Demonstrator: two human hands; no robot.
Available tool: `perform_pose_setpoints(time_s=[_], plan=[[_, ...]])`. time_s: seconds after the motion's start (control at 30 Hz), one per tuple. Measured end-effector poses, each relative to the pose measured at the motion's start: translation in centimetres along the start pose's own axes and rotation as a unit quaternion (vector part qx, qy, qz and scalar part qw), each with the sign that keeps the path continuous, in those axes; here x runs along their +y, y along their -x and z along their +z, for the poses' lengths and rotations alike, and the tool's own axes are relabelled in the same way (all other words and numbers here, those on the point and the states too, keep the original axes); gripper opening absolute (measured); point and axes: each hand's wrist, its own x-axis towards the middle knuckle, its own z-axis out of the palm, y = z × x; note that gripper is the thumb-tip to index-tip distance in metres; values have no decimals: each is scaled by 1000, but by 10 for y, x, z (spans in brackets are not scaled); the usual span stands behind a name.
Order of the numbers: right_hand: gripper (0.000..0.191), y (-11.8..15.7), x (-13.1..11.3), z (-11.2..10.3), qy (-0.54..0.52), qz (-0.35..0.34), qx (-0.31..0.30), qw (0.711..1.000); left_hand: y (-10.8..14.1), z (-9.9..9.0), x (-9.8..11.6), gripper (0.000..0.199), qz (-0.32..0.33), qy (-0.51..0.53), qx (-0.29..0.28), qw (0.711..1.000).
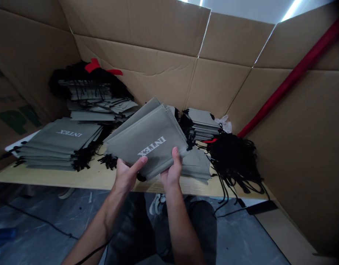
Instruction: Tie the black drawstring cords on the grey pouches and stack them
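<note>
Grey fabric pouches with black cords (147, 143) are in your two hands in the head view, tilted above the pale yellow tabletop (100, 176); the top one reads "INTEX" in white capitals. Your left hand (126, 175) pinches their lower edge, thumb on the front beside the lettering. Your right hand (173, 170) grips them near the right corner, thumb also on the front. To your left you have a neat stack of grey pouches (59, 143), likewise printed "INTEX", and to your right a tangled heap of black cords (233, 156).
</note>
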Motion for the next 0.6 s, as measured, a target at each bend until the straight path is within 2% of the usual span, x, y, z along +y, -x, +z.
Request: perform_pose_setpoints(time_s=[0.1, 0.2, 0.4, 0.5, 0.6], plan=[[92, 2, -2, 4, -27, 3, 2, 1000, 5, 12, 0, 86, 14, -29, 14, 999], [87, 4, -3, 7, -52, -5, 11, 999, 6, 17, 11, 81, 32, -75, 3, 997], [84, 4, -7, 7, -30, -29, 7, 999, 6, 14, 36, 78, 37, -159, -95, 982], [85, 4, -8, 7, 3, -40, 13, 999, 7, 11, 38, 79, 11, -178, -148, 973], [81, 4, -9, 10, 12, -50, 27, 998, 9, 8, 35, 83, -14, -161, -156, 974]])
